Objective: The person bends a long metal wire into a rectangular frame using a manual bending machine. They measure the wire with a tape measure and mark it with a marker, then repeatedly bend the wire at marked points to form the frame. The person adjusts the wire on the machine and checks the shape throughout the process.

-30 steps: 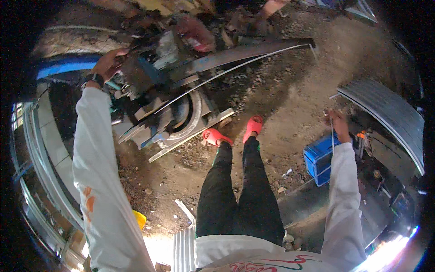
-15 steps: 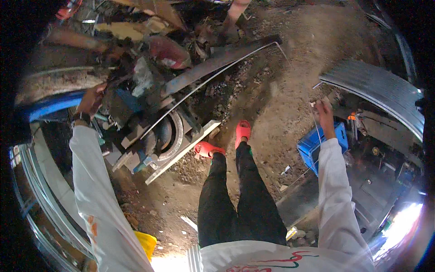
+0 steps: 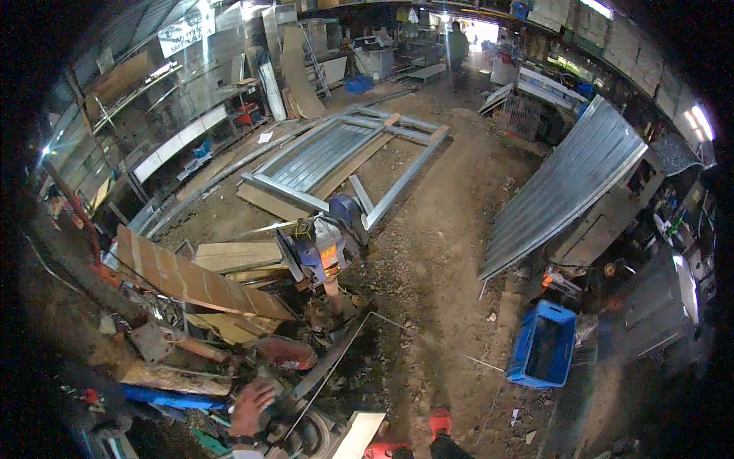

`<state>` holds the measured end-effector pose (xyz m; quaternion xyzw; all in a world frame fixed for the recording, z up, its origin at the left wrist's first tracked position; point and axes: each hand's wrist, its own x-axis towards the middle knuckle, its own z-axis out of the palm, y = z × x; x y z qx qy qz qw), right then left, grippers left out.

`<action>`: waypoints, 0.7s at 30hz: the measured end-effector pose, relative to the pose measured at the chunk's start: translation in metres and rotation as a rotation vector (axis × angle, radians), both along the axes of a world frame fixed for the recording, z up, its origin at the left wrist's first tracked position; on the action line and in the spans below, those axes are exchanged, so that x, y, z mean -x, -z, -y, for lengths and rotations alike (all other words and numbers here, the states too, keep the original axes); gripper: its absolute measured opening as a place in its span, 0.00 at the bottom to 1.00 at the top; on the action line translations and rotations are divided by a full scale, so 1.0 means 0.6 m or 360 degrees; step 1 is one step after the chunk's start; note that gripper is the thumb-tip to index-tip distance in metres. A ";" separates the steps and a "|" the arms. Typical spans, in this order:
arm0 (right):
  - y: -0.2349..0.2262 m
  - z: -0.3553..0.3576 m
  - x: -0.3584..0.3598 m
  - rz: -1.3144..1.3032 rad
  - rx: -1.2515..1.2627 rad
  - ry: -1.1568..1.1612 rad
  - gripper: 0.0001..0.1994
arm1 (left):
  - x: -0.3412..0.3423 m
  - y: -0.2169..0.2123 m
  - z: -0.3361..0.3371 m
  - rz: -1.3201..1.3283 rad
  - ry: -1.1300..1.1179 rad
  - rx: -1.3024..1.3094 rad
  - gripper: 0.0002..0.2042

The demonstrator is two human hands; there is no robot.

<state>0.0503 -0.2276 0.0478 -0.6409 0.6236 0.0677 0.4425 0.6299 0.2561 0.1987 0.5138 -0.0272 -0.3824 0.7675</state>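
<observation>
My left hand (image 3: 251,405) is at the lower left with its fingers spread, over a cluttered scrap pile. I cannot make out anything held in it. Just right of it runs a thin pale rod or wire (image 3: 330,372), bent sharply at its far end, with a finer line trailing right toward the blue crate (image 3: 514,375). Close by lie a round grey ring (image 3: 325,436) and a pale wooden strip (image 3: 359,436). My right hand is outside the picture. My red shoes (image 3: 441,422) show at the bottom edge.
A co-worker (image 3: 329,241) bends over the pile ahead, one arm reaching down. Beyond lies a metal frame (image 3: 413,180) with corrugated panel. A corrugated sheet (image 3: 554,195) leans at the right. A brown board (image 3: 191,275) slants across the pile. Another person (image 3: 457,47) stands far back.
My view has tilted up from the ground to the whole workshop. My right hand, earlier beside the blue crate at the thin line, has left the picture. My left hand now shows spread fingers.
</observation>
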 end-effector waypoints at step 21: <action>0.001 0.372 0.075 0.0877 -0.0216 0.0068 0.11 | 0.291 -0.049 0.357 0.1051 -0.0496 -0.0941 0.14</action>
